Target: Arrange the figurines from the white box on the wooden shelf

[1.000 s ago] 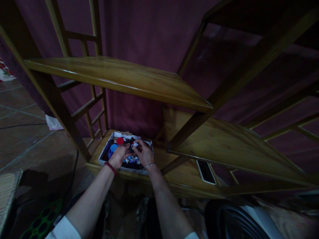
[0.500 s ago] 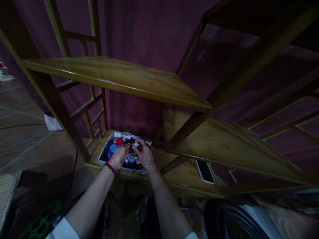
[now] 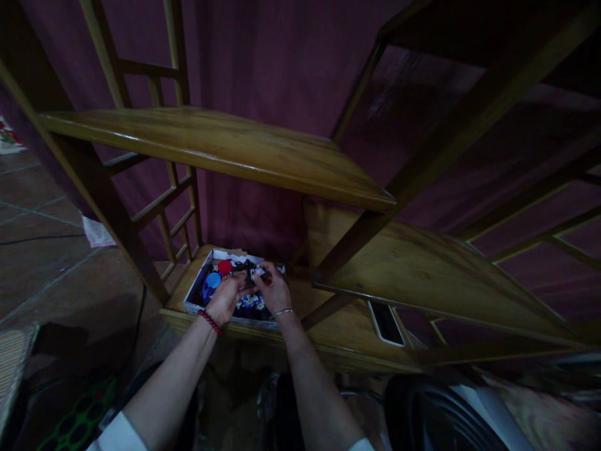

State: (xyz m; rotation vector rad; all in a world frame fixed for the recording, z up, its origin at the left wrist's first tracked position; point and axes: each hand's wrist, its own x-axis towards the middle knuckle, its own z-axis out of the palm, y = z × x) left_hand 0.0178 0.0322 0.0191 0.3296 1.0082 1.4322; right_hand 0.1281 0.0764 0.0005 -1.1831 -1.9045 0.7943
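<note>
A shallow white-sided cardboard box (image 3: 192, 297) rests on the low wooden shelf, filled with small mixed pieces. In it lie a round red disc (image 3: 224, 267), a round blue disc (image 3: 213, 280) and blue-and-white bits (image 3: 251, 303). Over the box, my left hand (image 3: 226, 297) has its fingers closed around a small dark piece (image 3: 248, 278). My right hand (image 3: 276, 290) pinches a small whitish piece (image 3: 260, 271) close beside it. Both pieces are too small and dim to name. A red bead bracelet circles my left wrist, a silver bangle my right.
An upper shelf board (image 3: 225, 144) juts out above the box, with a slanted post (image 3: 347, 247) at the right. A phone-like dark rectangle with a white rim (image 3: 387, 322) lies on the low shelf. A black curved object (image 3: 436, 413) stands at lower right.
My right fingers and the whitish piece have shifted slightly to the right, and more of the dark piece shows. Otherwise both hands stay in place over the box.
</note>
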